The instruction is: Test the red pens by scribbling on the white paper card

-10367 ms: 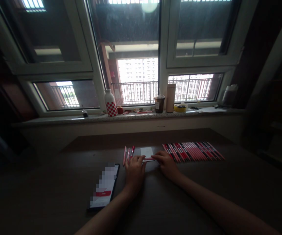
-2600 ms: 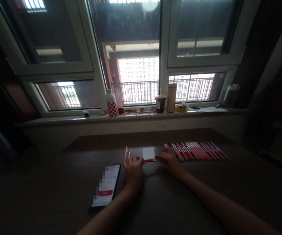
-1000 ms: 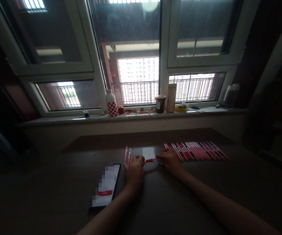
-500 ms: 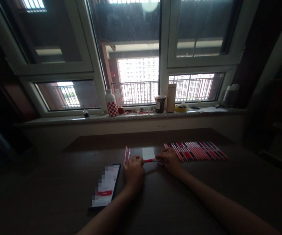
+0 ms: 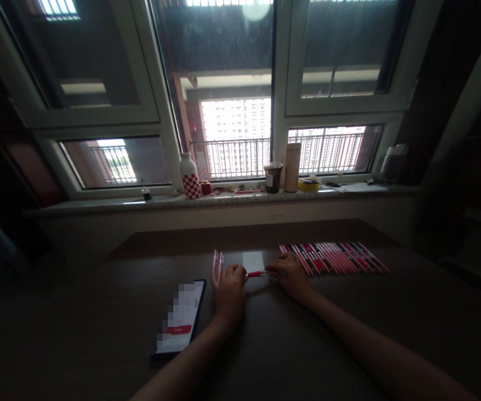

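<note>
A red pen (image 5: 256, 274) lies crosswise between my hands, just in front of a small white paper (image 5: 253, 260). My left hand (image 5: 230, 289) is closed on the pen's left end. At its right end, my right hand (image 5: 289, 273) pinches the pen with bent fingers; the exact fingertip contact is dim. Two pink pens (image 5: 220, 262) stand out side by side on the table, just beyond my left hand. A long row of pink, red and black pens (image 5: 334, 258) lies side by side to the right, its left end next to my right hand.
A phone (image 5: 181, 317) with a lit screen lies left of my left forearm on the dark table (image 5: 107, 317). On the windowsill behind stand a checkered bottle (image 5: 190, 177), a drink cup (image 5: 273, 178), a tan flask (image 5: 292, 167) and a yellow tape roll (image 5: 308, 185).
My left hand has shifted very slightly right along the pen. The right hand, the paper and the other pens look the same.
</note>
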Available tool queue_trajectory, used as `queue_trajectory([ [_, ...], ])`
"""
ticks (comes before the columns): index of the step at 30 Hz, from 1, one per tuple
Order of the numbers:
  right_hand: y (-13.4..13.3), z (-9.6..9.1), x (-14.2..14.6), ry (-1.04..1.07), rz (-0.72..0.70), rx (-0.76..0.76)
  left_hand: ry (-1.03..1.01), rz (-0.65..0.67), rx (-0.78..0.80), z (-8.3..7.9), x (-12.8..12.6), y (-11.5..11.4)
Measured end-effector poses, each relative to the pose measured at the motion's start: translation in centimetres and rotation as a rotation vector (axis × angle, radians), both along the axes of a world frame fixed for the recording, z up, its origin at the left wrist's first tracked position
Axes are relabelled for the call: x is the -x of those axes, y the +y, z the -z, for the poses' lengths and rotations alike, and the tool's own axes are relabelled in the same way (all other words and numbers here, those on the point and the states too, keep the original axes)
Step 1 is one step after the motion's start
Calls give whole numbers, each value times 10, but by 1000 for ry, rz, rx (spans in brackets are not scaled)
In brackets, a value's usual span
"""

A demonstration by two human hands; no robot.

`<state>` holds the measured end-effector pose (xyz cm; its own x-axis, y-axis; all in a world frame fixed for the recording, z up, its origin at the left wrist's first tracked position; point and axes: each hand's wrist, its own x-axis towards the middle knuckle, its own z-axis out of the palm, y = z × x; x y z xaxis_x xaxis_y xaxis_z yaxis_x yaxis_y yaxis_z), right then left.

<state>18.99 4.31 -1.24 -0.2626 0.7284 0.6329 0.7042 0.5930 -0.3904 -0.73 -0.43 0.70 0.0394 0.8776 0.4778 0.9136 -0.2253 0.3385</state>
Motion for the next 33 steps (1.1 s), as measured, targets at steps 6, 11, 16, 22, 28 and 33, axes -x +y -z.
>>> queue_trajectory([
  [6,-2,-2,0,0,-8,17,34,-20,-19,4,0,2],
  [11,-3,-4,0,4,-18,24,75,-54,2,1,0,-1],
  [16,-3,-4,1,17,-28,29,78,-51,45,-2,0,-2],
  [22,-6,-7,0,40,-26,53,27,-42,6,1,1,1],
  [28,-6,-7,1,55,-16,60,28,-45,12,-1,0,-1],
  [33,-6,-7,0,57,-14,62,28,-66,14,-1,0,-1],
])
